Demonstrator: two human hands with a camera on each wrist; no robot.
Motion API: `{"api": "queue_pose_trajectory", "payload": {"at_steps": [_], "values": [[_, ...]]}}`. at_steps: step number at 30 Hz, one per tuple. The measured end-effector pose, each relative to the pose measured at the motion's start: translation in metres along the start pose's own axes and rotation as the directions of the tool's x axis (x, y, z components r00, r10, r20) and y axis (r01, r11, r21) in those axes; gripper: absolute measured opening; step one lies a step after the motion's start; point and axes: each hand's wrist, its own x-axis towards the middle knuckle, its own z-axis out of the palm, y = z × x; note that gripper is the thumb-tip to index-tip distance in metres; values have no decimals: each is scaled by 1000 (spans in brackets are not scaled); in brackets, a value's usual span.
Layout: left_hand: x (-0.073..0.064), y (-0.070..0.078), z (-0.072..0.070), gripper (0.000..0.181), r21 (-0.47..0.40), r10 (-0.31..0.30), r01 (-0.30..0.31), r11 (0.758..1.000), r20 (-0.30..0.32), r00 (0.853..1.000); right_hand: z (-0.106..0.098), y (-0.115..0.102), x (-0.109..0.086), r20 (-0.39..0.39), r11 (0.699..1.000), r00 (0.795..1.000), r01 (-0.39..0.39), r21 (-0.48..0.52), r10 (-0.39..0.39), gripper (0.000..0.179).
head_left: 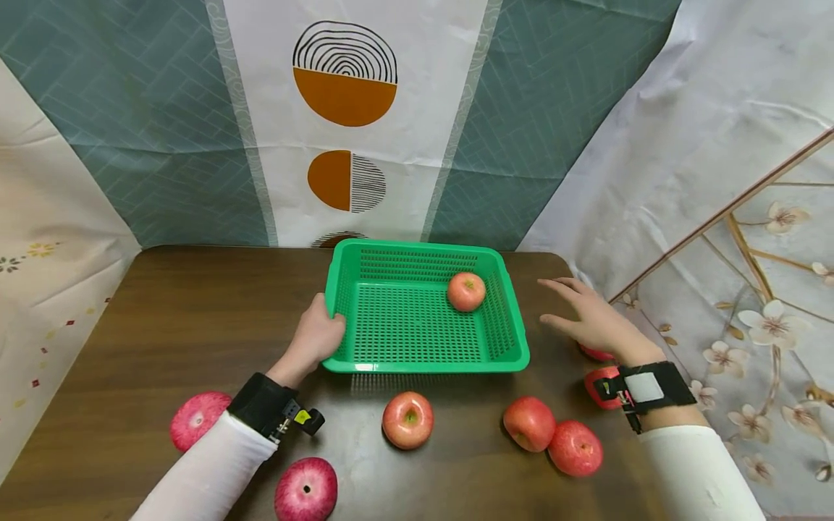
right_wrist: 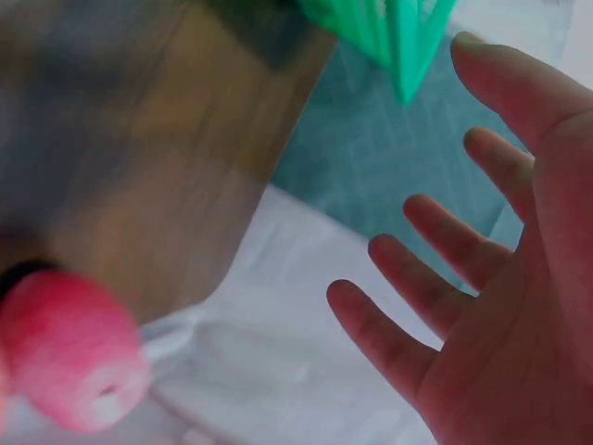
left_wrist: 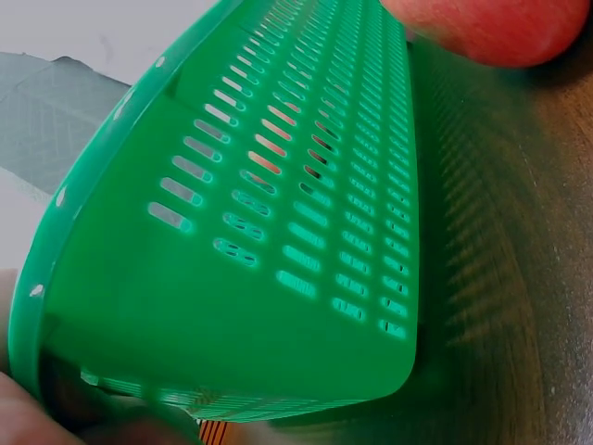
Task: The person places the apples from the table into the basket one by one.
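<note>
A green plastic basket with slotted walls stands near the back of the wooden table. One apple lies inside it, toward the back right. My left hand grips the basket's left rim, thumb over the edge; the left wrist view shows the basket's slotted wall close up. To the right of the basket, my right hand hovers with fingers spread and nothing held. The right wrist view shows its palm bare, with a pinkish-red apple below and to the left.
In front of the basket sits an apple. Two touching apples lie to its right. More red fruit is partly hidden under the right wrist. Dark pink fruits lie around the left forearm. Cloth hangs behind the table.
</note>
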Motion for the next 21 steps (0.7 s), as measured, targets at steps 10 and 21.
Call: {"api": "queue_pose_trajectory", "payload": {"at_steps": [10, 21], "values": [[1, -1, -3, 41, 36, -2, 2, 999, 6, 1000, 11, 36, -71, -109, 988, 983, -143, 63, 149, 64], [2, -2, 0, 40, 48, 3, -4, 999, 10, 1000, 40, 61, -125, -160, 942, 930, -316, 108, 331, 64]]}}
